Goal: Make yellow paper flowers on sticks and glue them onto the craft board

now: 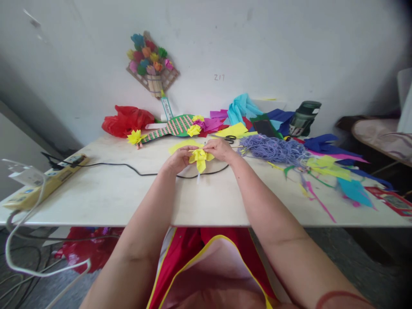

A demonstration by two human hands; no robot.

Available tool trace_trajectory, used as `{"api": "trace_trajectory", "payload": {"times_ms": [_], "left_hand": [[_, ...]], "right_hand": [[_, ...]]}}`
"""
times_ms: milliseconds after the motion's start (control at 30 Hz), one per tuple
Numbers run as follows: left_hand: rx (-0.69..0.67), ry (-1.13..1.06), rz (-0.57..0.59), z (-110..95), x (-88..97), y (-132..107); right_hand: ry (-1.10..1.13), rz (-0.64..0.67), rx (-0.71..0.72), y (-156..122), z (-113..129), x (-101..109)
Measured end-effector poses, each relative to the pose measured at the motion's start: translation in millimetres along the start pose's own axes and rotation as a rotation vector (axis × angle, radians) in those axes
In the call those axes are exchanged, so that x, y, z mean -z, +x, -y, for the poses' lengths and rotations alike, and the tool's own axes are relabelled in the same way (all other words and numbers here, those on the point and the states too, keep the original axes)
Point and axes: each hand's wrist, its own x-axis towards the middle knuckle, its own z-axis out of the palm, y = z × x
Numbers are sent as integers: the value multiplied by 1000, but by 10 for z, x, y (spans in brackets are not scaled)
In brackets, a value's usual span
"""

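Both my hands meet over the middle of the white table [128, 193], pinching a crumpled yellow paper flower [199, 159]. My left hand [178, 159] grips its left side with closed fingers. My right hand [219, 149] pinches its top right. A thin white stem hangs below the flower [198, 177]. A flat yellow paper sheet [182, 146] lies just behind my hands.
Scissors [229, 138] lie behind my right hand. A purple string heap [273, 148] and coloured paper scraps [334, 171] cover the right. A striped paper guitar [174, 127], a red bag [127, 120], a black cable [128, 166] and a power strip [45, 182] lie left. A dark bottle [304, 118] stands at the back.
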Motion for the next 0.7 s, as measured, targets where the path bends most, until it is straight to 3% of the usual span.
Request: {"api": "trace_trajectory", "payload": {"times_ms": [333, 700], "left_hand": [[-45, -46, -51, 16, -26, -16], [-20, -217, -127, -9, -135, -66]], "right_hand": [[32, -88, 44, 9, 7, -10], [-91, -142, 100, 17, 67, -28]]}}
